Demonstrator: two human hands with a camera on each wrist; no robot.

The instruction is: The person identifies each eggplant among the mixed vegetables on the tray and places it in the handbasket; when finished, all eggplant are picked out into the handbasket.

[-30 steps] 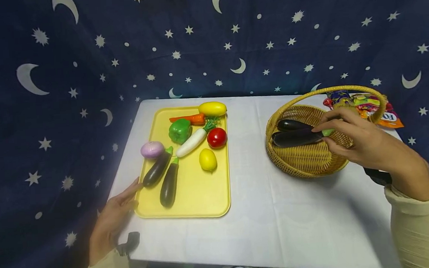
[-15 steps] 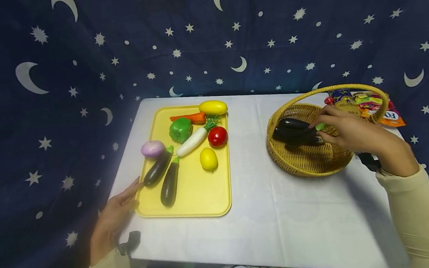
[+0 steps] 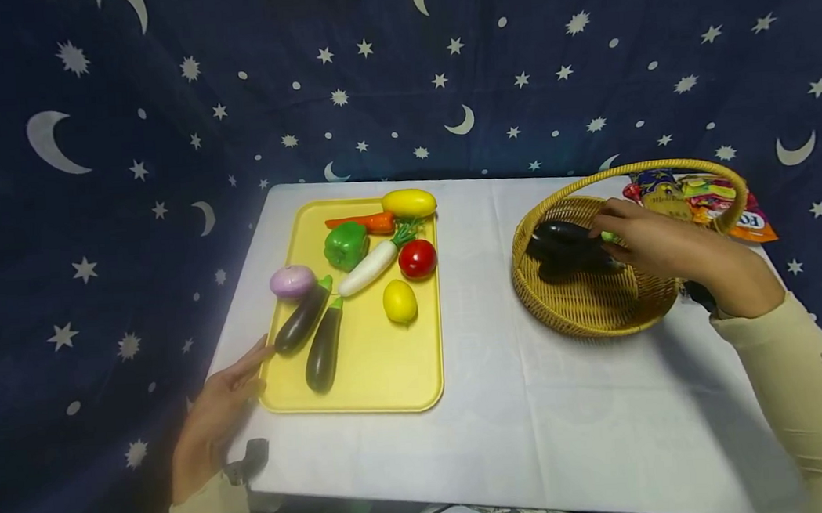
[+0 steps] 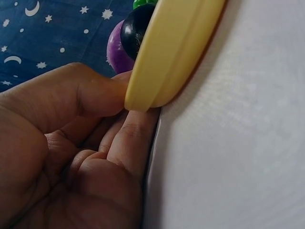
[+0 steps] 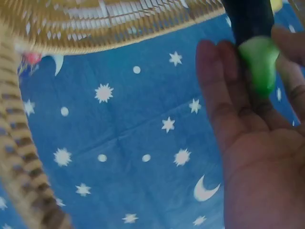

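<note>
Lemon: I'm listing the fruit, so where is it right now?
In the head view, the lemon lies on the right half of the yellow tray, just below the red tomato.

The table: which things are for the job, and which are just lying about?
Probably for the job: eggplant held by the right hand; basket; tray gripped by the left hand; food on it.
Probably lying about: gold packet; orange packet.

Orange snack bag [image 3: 750, 228], roughly 3 o'clock in the head view: I can read "FO". Right sleeve [image 3: 801, 393], nearer 4 o'clock, looks like "Let'sslim". Gold wrapper [image 3: 666, 205] at the bag's 10 o'clock has blurry lettering, can't make it out tbh.
</note>
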